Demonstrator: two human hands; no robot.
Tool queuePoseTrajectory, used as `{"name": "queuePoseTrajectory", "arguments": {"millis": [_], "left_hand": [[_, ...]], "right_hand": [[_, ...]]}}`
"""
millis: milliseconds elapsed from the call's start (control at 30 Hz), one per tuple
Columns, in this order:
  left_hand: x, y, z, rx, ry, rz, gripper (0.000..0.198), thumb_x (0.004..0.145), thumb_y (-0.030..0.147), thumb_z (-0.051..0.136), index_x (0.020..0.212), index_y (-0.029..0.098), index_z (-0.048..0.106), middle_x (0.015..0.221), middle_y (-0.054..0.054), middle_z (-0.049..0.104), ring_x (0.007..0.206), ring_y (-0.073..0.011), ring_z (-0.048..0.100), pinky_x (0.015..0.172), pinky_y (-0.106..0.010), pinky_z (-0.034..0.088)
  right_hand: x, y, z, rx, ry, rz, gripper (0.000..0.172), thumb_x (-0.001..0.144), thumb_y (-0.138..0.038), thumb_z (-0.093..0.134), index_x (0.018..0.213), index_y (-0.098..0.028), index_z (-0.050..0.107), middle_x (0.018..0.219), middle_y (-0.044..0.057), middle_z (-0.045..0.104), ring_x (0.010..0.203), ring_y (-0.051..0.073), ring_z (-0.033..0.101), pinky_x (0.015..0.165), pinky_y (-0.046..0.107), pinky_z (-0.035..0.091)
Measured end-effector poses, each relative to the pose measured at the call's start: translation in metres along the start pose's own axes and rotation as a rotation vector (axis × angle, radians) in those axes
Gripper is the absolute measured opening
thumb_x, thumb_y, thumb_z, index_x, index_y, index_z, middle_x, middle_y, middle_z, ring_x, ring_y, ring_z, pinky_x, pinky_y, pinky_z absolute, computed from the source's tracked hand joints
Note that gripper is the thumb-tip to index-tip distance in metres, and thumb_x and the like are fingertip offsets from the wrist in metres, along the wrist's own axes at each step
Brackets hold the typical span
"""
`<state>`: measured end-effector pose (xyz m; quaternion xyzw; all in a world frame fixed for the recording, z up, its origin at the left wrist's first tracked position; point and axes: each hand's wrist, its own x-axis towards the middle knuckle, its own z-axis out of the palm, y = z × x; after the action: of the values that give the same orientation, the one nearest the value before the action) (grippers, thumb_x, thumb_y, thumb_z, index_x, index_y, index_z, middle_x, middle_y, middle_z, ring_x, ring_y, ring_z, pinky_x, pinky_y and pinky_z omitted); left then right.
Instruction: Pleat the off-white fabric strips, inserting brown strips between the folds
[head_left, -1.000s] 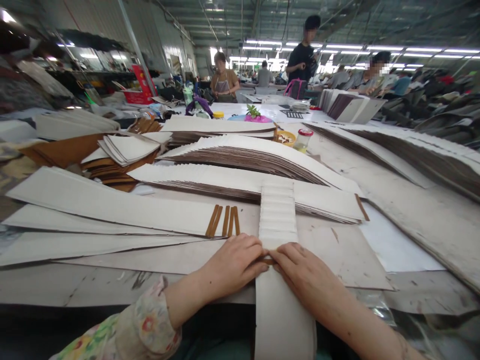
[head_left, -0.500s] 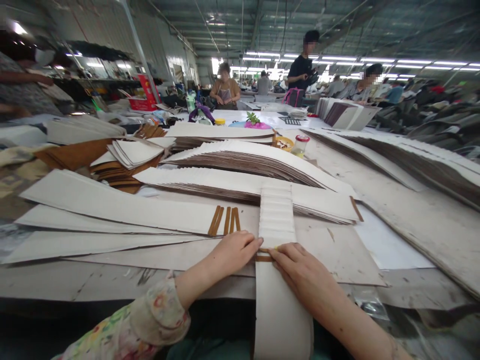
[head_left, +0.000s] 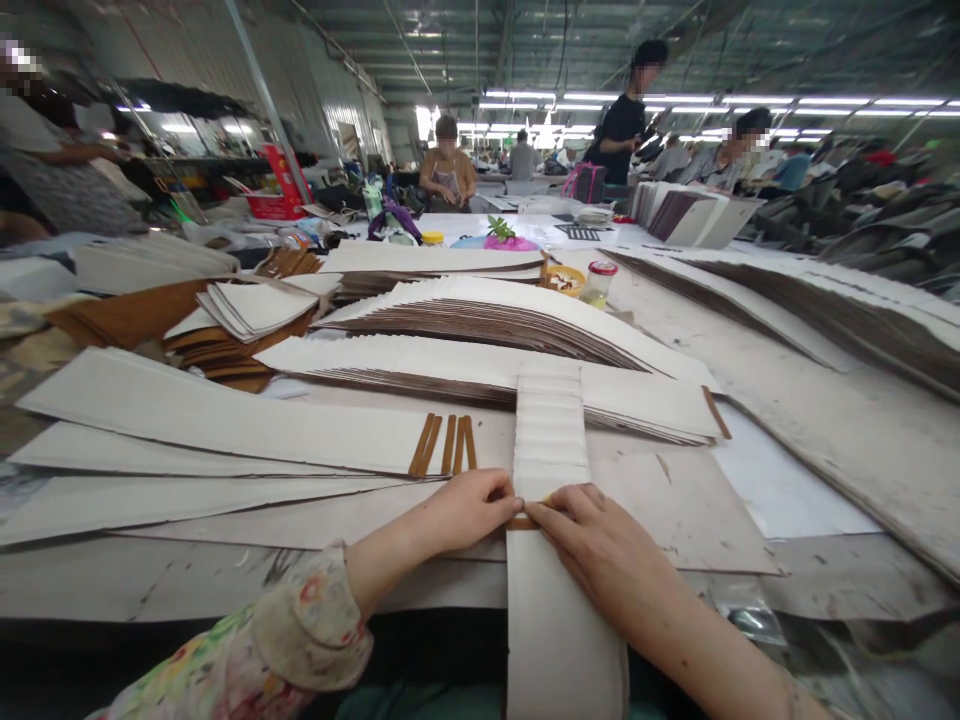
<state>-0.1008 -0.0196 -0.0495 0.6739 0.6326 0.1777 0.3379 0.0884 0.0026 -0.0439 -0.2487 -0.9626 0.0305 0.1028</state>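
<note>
A long white strip (head_left: 566, 610) runs from below the table edge up over the work surface, with ridged crosswise bands on its far part. A narrow brown strip (head_left: 519, 523) lies across it between my hands. My left hand (head_left: 471, 508) is closed, thumb and forefinger pinched at the strip's left edge by the brown piece. My right hand (head_left: 592, 535) rests on the right side, fingers curled, fingertips pressing near the same spot. A small yellow bit shows by its fingers, mostly hidden. Left of my hands, several loose brown strips (head_left: 448, 443) lie on a white panel (head_left: 247, 415).
Behind the hands lie fanned stacks of white strips (head_left: 427, 358) with brown undersides. Farther back stand a yellow bowl (head_left: 564, 281) and a red-lidded jar (head_left: 599, 284). More long stacks (head_left: 817, 290) curve along the right. Other people work in the background.
My left fingertips have moved slightly down and left, and my right fingertips have drawn closer to them over the brown strip. The view has shifted a little.
</note>
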Motion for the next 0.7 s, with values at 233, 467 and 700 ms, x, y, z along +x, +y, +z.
{"name": "queuePoseTrajectory", "arguments": {"millis": [233, 467, 700], "left_hand": [[-0.005, -0.001, -0.007, -0.005, 0.014, 0.011, 0.017, 0.076, 0.033, 0.048, 0.071, 0.018, 0.054, 0.067, 0.002, 0.057, 0.066, -0.0146, 0.052, 0.058, -0.022, 0.037], [0.006, 0.003, -0.010, 0.104, 0.161, 0.000, 0.022, 0.080, 0.037, 0.044, 0.073, 0.018, 0.053, 0.069, 0.001, 0.058, 0.066, -0.0156, 0.053, 0.056, -0.024, 0.035], [0.012, 0.009, -0.005, 0.206, 0.194, 0.023, 0.019, 0.081, 0.030, 0.043, 0.067, 0.019, 0.048, 0.060, 0.002, 0.052, 0.059, -0.0142, 0.050, 0.051, -0.023, 0.029]], "right_hand": [[-0.004, -0.003, 0.008, 0.002, 0.125, 0.046, 0.026, 0.083, -0.011, 0.047, 0.107, -0.017, 0.053, 0.088, 0.007, 0.055, 0.081, 0.020, 0.052, 0.071, 0.034, 0.049], [-0.008, -0.008, 0.014, 0.012, 0.196, 0.084, 0.025, 0.082, -0.010, 0.045, 0.106, -0.014, 0.054, 0.088, 0.008, 0.056, 0.084, 0.021, 0.052, 0.071, 0.035, 0.050], [-0.008, -0.011, 0.015, 0.008, 0.248, 0.080, 0.027, 0.081, -0.007, 0.044, 0.105, -0.014, 0.053, 0.086, 0.008, 0.056, 0.082, 0.020, 0.052, 0.072, 0.035, 0.050]]}}
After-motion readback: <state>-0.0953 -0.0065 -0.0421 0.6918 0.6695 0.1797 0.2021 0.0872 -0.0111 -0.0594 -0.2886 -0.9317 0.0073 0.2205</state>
